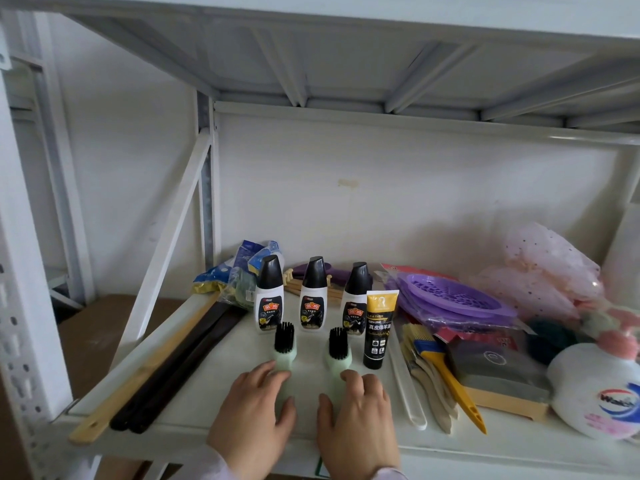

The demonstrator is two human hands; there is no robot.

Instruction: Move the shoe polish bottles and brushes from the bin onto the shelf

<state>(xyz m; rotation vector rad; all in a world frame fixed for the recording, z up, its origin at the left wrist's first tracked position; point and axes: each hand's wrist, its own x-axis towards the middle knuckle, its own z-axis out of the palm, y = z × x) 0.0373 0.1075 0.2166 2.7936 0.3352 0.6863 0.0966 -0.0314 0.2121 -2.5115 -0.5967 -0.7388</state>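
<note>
Three white shoe polish bottles with black caps stand upright in a row on the white shelf [194, 407]: left bottle [269, 295], middle bottle [313, 294], right bottle [355, 300]. A black and yellow leather cream tube [378, 329] stands beside the right bottle. Two pale green brushes with black bristles lie in front of the row: left brush [284, 346], right brush [338, 351]. My left hand [252, 422] is wrapped around the left brush's handle. My right hand [358, 422] rests on the right brush's handle. The bin is out of view.
Long dark and wooden shoehorns [166, 367] lie at the shelf's left. Blue packets [239, 275] sit behind them. Right of the tube lie a white shoehorn [408, 393], a yellow-handled brush [450, 372], purple strainers [453, 299], a grey sponge block [498, 367] and a white bottle [599, 393].
</note>
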